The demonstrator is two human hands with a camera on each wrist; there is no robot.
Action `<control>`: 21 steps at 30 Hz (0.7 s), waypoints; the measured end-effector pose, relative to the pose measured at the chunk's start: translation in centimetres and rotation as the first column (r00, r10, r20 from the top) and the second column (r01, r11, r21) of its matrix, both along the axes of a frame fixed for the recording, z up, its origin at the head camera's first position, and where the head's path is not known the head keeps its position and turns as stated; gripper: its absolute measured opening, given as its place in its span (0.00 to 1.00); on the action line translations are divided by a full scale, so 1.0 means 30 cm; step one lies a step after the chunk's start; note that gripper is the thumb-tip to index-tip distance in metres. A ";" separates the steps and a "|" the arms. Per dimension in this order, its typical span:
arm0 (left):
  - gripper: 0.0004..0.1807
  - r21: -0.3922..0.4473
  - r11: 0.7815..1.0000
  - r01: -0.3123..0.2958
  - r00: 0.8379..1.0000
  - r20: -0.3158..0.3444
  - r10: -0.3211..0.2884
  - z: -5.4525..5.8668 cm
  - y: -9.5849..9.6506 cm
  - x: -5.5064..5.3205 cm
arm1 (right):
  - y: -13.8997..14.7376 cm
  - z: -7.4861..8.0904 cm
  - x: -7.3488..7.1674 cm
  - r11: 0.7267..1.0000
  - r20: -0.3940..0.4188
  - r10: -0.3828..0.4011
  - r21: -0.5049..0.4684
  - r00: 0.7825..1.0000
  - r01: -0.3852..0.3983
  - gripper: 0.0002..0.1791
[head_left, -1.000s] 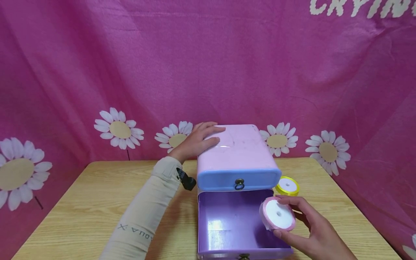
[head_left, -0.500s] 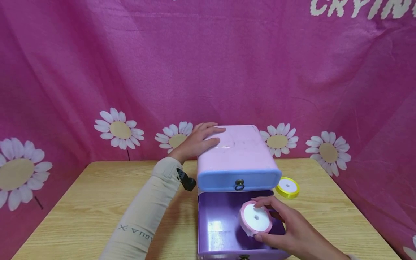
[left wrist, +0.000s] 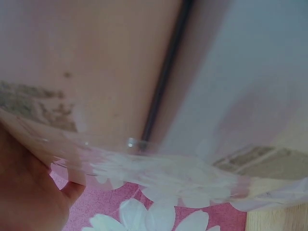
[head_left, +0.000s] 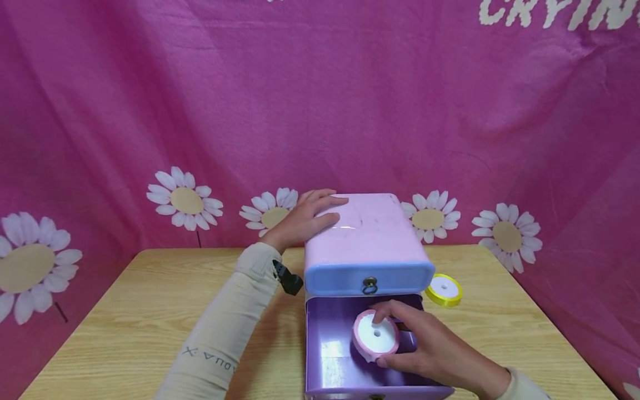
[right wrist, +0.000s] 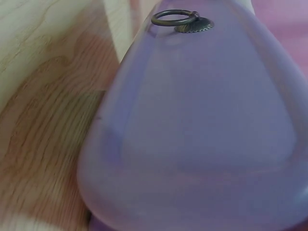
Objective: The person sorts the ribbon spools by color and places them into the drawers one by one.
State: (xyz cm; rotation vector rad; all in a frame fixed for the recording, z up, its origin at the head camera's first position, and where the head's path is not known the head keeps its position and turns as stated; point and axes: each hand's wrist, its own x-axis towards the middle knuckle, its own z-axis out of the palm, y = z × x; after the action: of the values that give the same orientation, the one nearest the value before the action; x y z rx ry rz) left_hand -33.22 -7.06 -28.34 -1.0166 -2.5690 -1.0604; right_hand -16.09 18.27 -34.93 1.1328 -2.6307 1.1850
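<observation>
My left hand [head_left: 302, 219] rests on the top left side of a small pink drawer cabinet [head_left: 370, 233], fingers spread over its surface. The cabinet's lower purple drawer [head_left: 325, 333] is pulled out, while the blue-fronted upper drawer [head_left: 330, 278] is closed. Over the purple drawer, my right hand [head_left: 425, 339] holds a pink ribbon spool [head_left: 377, 338] with a white face, pinched between thumb and fingers. In the right wrist view the purple drawer front [right wrist: 202, 110] with its ring pull [right wrist: 175, 18] fills most of the picture.
A yellow ribbon spool [head_left: 444, 289] lies on the wooden table [head_left: 175, 311] to the right of the cabinet. Behind the table hangs a magenta cloth [head_left: 320, 100] printed with daisies.
My right hand has carried the pink ribbon spool leftward, from the drawer's right side to over its middle. The left hand stays in place on the cabinet.
</observation>
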 end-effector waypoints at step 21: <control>0.23 -0.003 1.000 0.004 1.000 -0.017 -0.004 0.000 -0.001 -0.003 | -0.065 -0.036 -0.045 0.993 -0.161 0.029 0.118 0.986 -0.010 0.25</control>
State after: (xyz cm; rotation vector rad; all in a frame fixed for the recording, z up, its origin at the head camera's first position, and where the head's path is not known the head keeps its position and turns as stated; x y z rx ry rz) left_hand -33.30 -7.10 -28.33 -1.0277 -2.5568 -1.0451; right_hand -17.43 16.30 -36.02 1.2193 -2.5989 0.9088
